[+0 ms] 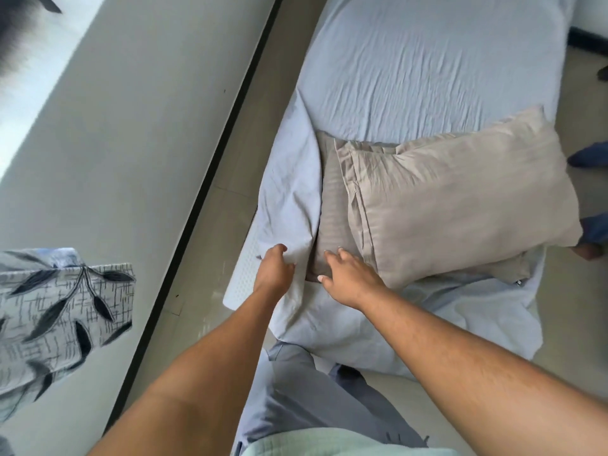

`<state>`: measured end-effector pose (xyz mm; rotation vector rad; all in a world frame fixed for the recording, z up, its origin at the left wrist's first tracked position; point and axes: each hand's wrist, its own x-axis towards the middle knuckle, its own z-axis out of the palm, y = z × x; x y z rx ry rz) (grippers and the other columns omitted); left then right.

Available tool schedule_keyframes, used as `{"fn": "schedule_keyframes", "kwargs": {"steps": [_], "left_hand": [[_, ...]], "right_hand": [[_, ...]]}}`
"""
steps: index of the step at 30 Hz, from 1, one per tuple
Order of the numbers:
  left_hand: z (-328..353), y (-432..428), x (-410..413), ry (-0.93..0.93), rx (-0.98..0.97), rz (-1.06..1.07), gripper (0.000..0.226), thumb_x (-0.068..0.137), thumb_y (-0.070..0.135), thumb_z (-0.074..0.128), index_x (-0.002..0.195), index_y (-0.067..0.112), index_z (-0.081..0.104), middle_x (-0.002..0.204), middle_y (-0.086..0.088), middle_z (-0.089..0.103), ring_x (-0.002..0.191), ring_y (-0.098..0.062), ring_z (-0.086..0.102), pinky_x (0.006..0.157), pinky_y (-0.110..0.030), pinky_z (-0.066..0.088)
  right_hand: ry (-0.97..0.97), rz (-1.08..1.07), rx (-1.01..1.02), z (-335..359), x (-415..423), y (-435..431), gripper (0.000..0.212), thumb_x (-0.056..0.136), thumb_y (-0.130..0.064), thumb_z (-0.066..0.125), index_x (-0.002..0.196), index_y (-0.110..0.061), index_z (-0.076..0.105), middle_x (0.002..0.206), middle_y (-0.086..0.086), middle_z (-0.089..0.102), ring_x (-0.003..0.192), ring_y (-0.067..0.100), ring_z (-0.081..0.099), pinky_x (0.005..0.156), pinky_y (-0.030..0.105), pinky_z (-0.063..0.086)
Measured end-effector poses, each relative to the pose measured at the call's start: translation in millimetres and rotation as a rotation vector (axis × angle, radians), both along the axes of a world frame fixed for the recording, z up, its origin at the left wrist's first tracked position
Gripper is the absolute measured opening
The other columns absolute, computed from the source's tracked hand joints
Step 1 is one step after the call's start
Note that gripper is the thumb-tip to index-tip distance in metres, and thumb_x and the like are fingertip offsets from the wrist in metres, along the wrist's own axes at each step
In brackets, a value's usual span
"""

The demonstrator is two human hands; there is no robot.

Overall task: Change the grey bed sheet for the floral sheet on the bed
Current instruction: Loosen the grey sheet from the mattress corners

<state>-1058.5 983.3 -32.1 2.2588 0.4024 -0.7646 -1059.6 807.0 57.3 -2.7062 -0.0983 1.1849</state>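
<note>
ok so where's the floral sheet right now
In the head view the floral sheet is at the far left edge, across the dark skirting strip from the bed, left of the left hand that grips the grey sheet.

One head-worn wide-angle view, pitched steeply down and forward from the near end of the white-mattress bed (pixel 239 278). Pale grey-blue wrinkled bed sheet (pixel 427 77) runs away to far right; frame rolled, white wall (pixel 131 126) slants down the left. Close range: left hand (pixel 274 269), right hand (pixel 350 278) mid-frame, forearms entering bottom edge.
</note>
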Motion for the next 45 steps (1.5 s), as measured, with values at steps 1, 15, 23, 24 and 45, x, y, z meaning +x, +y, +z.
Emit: {"fn": "schedule_keyframes", "kwargs": {"steps": [1,15,23,24,45], "left_hand": [[2,-1,1,-0.019,0.011,-0.058,0.048,0.098,0.025,0.06,0.141,0.009,0.045,0.145,-0.011,0.05,0.13,-0.029,0.05,0.103,-0.038,0.043],[80,-75,-13,-0.177,0.138,-0.565,0.043,0.099,0.034,0.053,0.133,0.01,0.042,0.145,-0.009,0.042,0.134,-0.029,0.038,0.102,-0.04,0.04],[119,-123,-63,-0.253,0.239,-0.632,0.048,0.098,0.04,0.055,0.134,0.011,0.04,0.146,-0.007,0.039,0.137,-0.032,0.036,0.108,-0.046,0.039],[123,-127,-70,-0.262,0.253,-0.645,0.05,0.098,0.04,0.055,0.135,0.01,0.039,0.147,-0.008,0.038,0.137,-0.033,0.036,0.11,-0.046,0.038],[183,-129,-99,-0.318,0.375,-0.655,0.072,0.099,0.051,0.05,0.154,0.013,0.023,0.166,-0.007,0.016,0.151,-0.03,0.018,0.119,-0.047,0.03]], "right_hand": [[-0.007,-0.011,-0.005,3,0,0,0.062,0.102,-0.047,0.046,0.155,-0.02,0.029,0.166,0.015,0.02,0.149,0.034,0.027,0.116,0.046,0.031],[-0.167,-0.208,-0.049,60,-57,-55,0.065,0.099,-0.053,0.048,0.154,-0.021,0.032,0.165,0.016,0.021,0.151,0.032,0.022,0.12,0.046,0.026],[-0.282,-0.242,-0.013,90,-102,-114,0.063,0.098,-0.053,0.049,0.15,-0.021,0.034,0.162,0.018,0.025,0.148,0.035,0.027,0.118,0.048,0.03],[-0.291,-0.249,-0.008,93,-110,-121,0.063,0.098,-0.052,0.049,0.151,-0.021,0.034,0.162,0.018,0.024,0.148,0.034,0.027,0.118,0.047,0.03],[-0.413,-0.24,0.006,136,-149,-131,0.067,0.101,-0.054,0.043,0.157,-0.022,0.024,0.166,0.017,0.015,0.152,0.033,0.02,0.119,0.047,0.025]]}}
